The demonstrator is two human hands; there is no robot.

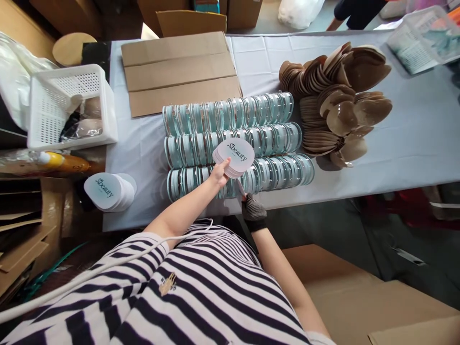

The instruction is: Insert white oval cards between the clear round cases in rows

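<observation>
My bare left hand [220, 173] grips a stack of rounded white cards [235, 155] printed "Sbeauty", its thumb over the top edge. My right hand [254, 211], in a dark striped glove, is closed just below and to the right of that stack. Between its fingers is a thin pale card [239, 188], seen nearly edge-on. Under and around both hands, three rows of round clear cases with teal edges [230, 112] stand packed on their sides. The held stack partly covers the middle and front rows.
Another stack of printed cards [104, 191] lies at the table's left corner. A white basket [104, 110] holds bagged items. Flattened cardboard [179, 72] lies behind the rows; nested brown cups [341, 110] stand to their right. A second basket [413, 48] and part of a person [359, 12] are farther back.
</observation>
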